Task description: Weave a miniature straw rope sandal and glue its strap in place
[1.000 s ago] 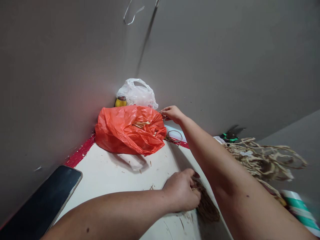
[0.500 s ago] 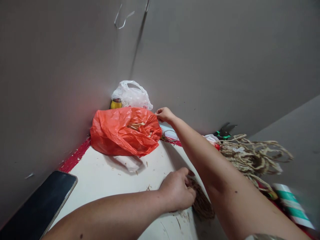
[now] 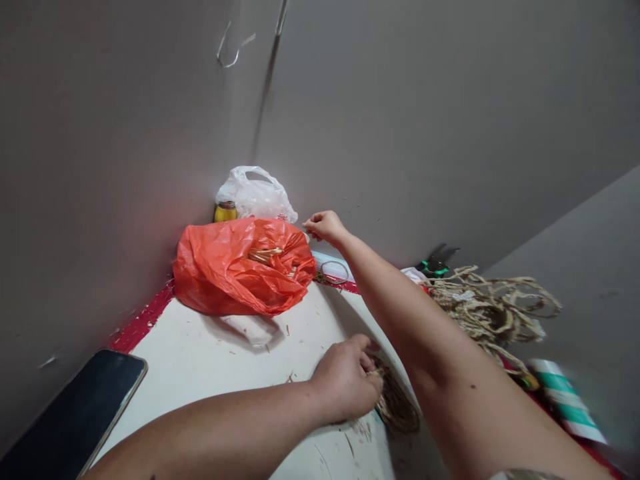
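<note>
My left hand (image 3: 347, 380) is closed on one end of a brown coil of cord (image 3: 399, 401) low over the white tabletop (image 3: 200, 360). The fingertips are partly hidden behind the hand. Reaching farther, my right hand (image 3: 326, 227) has its fingers pinched together beside the right edge of a crumpled red plastic bag (image 3: 220, 267). Something small and pale shows at those fingertips, too small to name. Light brown strips (image 3: 264, 255) show in the bag's opening.
Behind the red bag stand a white plastic bag (image 3: 257, 193) and a yellow jar (image 3: 225, 211). A phone (image 3: 75, 413) lies at left. To the right are tangled beige rope (image 3: 490, 303), green-and-black pliers (image 3: 437, 263) and a green-and-white roll (image 3: 567, 400). Grey walls (image 3: 425, 133) meet behind.
The view has shifted slightly, moving most things left. My right hand has drawn a little away from the red bag's edge. My left hand stays on the cord.
</note>
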`<move>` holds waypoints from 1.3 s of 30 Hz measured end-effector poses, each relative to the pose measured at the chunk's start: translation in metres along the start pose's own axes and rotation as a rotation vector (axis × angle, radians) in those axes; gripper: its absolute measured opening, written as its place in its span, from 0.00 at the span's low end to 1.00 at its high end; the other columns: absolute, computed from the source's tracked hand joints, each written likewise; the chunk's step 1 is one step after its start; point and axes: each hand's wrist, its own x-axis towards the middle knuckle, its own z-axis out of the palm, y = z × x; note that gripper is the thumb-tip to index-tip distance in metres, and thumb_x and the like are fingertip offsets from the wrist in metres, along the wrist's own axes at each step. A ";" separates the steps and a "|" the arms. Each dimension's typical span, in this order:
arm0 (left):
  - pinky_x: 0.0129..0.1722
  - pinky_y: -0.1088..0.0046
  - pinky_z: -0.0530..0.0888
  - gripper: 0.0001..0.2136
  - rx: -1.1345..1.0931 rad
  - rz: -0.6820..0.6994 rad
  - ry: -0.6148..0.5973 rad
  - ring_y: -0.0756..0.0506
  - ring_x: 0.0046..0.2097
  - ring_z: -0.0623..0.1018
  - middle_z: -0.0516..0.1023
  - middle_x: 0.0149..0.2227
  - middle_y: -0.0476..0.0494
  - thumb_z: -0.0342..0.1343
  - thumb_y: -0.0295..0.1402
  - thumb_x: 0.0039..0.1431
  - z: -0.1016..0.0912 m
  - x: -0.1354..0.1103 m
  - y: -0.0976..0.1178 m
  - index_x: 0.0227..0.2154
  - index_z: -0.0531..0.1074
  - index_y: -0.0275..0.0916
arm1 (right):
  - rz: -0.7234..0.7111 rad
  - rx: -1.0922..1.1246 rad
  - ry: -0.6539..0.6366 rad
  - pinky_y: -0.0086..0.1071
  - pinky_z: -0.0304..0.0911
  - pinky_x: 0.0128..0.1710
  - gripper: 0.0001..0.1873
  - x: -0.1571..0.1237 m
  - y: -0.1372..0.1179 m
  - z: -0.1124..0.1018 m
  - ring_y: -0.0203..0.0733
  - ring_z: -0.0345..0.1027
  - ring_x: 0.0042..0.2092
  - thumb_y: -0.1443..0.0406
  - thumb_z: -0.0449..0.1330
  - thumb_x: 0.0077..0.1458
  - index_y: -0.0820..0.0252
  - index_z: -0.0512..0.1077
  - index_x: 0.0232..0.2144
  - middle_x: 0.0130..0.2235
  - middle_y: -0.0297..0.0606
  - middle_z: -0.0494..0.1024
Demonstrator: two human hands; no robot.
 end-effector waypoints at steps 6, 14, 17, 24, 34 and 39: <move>0.28 0.78 0.64 0.22 -0.034 -0.013 0.000 0.52 0.26 0.66 0.70 0.29 0.52 0.56 0.22 0.44 -0.003 -0.002 0.003 0.46 0.71 0.38 | -0.021 0.183 -0.023 0.45 0.69 0.45 0.17 -0.012 0.003 -0.013 0.46 0.70 0.47 0.61 0.58 0.62 0.61 0.68 0.52 0.52 0.43 0.72; 0.26 0.78 0.62 0.21 -0.102 0.003 0.008 0.53 0.26 0.65 0.68 0.27 0.54 0.56 0.19 0.44 -0.005 -0.002 0.010 0.44 0.70 0.38 | -0.084 0.494 -0.107 0.38 0.71 0.38 0.13 -0.087 0.025 -0.037 0.40 0.72 0.40 0.61 0.58 0.62 0.63 0.70 0.47 0.45 0.40 0.75; 0.24 0.79 0.60 0.21 -0.143 0.008 -0.009 0.54 0.24 0.64 0.66 0.27 0.54 0.54 0.18 0.45 -0.007 -0.003 0.014 0.44 0.68 0.36 | -0.090 0.620 -0.115 0.24 0.63 0.23 0.11 -0.140 0.043 -0.048 0.29 0.65 0.25 0.61 0.66 0.54 0.62 0.71 0.33 0.33 0.35 0.77; 0.26 0.80 0.61 0.17 -0.248 0.019 -0.075 0.54 0.25 0.64 0.65 0.25 0.55 0.54 0.20 0.48 -0.010 -0.006 0.027 0.43 0.67 0.35 | -0.010 0.731 -0.143 0.22 0.58 0.18 0.16 -0.238 0.077 -0.067 0.28 0.64 0.21 0.57 0.72 0.41 0.61 0.73 0.27 0.28 0.35 0.80; 0.24 0.79 0.62 0.17 -0.255 -0.018 -0.115 0.55 0.22 0.65 0.67 0.25 0.55 0.59 0.27 0.49 -0.012 -0.007 0.028 0.44 0.69 0.34 | 0.053 0.754 -0.024 0.22 0.59 0.19 0.17 -0.250 0.116 -0.060 0.29 0.66 0.22 0.60 0.71 0.42 0.59 0.76 0.35 0.27 0.35 0.80; 0.23 0.79 0.64 0.19 -0.259 -0.059 -0.115 0.56 0.21 0.67 0.68 0.26 0.55 0.60 0.30 0.48 -0.014 -0.006 0.033 0.45 0.67 0.35 | 0.053 0.762 -0.021 0.22 0.61 0.20 0.17 -0.248 0.121 -0.064 0.28 0.66 0.21 0.60 0.70 0.43 0.60 0.76 0.36 0.28 0.35 0.80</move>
